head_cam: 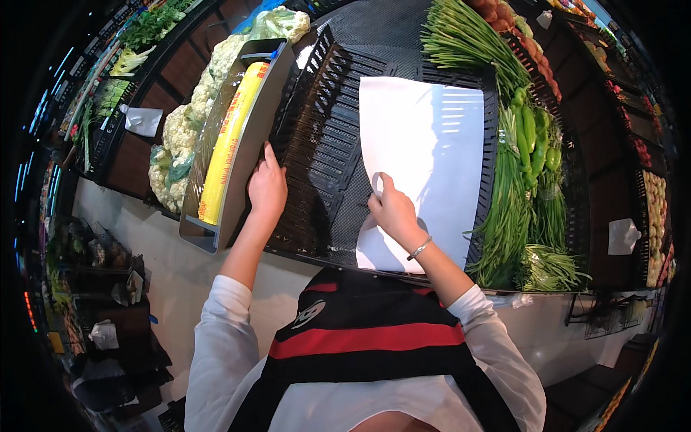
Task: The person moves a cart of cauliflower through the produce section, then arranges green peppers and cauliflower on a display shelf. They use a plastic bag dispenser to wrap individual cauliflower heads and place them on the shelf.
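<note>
My right hand pinches the left edge of a large white sheet, which curls up around my fingers. The sheet lies across the right part of a black plastic display tray with a slotted base. My left hand is against the near side of a grey plastic film dispenser, index finger stretched along it; its other fingers are partly hidden, so its hold is unclear. Inside the dispenser lies a yellow roll of cling film with red print.
Cauliflowers line the left, beyond the dispenser. Bundled garlic chives and green peppers are on the right, with more long green stalks at the back. Produce shelves stand across the aisle.
</note>
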